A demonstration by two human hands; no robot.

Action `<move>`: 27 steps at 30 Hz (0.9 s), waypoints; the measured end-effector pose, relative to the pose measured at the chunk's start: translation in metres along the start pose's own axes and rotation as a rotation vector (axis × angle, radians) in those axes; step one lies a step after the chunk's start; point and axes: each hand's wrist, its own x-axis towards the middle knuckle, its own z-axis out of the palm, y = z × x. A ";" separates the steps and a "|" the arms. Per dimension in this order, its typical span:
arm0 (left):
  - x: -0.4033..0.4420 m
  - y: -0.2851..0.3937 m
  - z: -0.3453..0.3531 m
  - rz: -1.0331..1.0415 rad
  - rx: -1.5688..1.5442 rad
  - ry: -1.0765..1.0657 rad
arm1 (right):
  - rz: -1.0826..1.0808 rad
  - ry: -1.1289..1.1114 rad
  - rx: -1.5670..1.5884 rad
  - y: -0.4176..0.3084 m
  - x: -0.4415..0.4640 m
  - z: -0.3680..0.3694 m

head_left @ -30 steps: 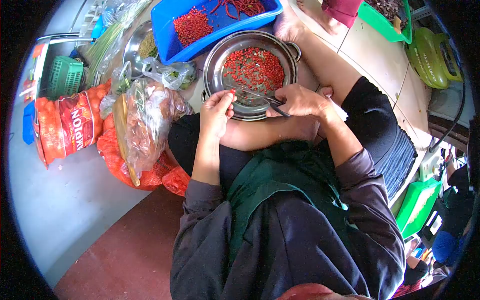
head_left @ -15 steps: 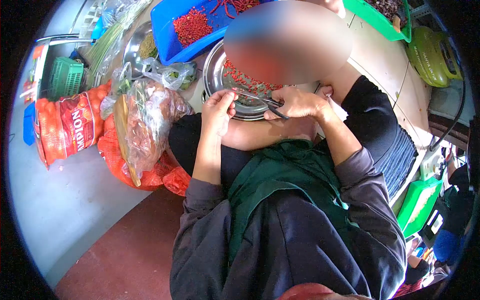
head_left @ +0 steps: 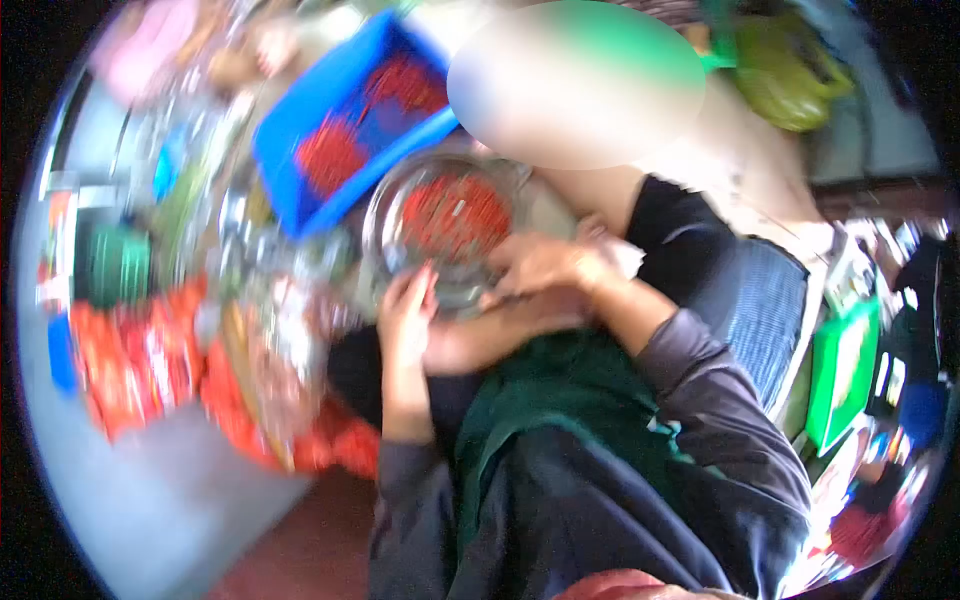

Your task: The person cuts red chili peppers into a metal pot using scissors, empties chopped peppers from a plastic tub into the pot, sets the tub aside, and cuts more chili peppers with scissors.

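A round metal bowl (head_left: 385, 215) holds a heap of cut red chili pieces (head_left: 455, 215) in front of me. At its near left rim, my left hand (head_left: 406, 308) is closed in a pinch on a small red chili (head_left: 428, 276), blurred by motion. My right hand (head_left: 545, 266) is at the near right of the bowl, its fingers curled round the scissors. Motion smears the scissors so that their blades cannot be made out. Beyond the bowl is a blue tray (head_left: 285, 170) with two piles of red chilies.
On the left are orange net sacks (head_left: 140, 360) and a clear plastic bag (head_left: 285, 340) of brownish contents. A green basket (head_left: 115, 265) is farther left. A green gas cylinder (head_left: 790, 75) stands at the upper right, and a green tray (head_left: 842, 370) lies at the right.
The view has swung, so the bowl and blue tray appear lower and the picture is blurred. Both hands have shifted down and left in view; the scissors between them no longer show clearly.
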 end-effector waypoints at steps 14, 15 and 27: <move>0.020 -0.006 0.025 0.001 0.104 -0.012 | 0.147 0.102 -0.093 -0.004 -0.031 -0.010; 0.023 -0.008 0.024 0.007 0.103 -0.050 | 0.160 0.105 -0.106 -0.005 -0.032 -0.012; 0.016 -0.002 0.020 0.146 -0.060 -0.075 | 0.169 0.195 -0.088 0.008 -0.027 0.006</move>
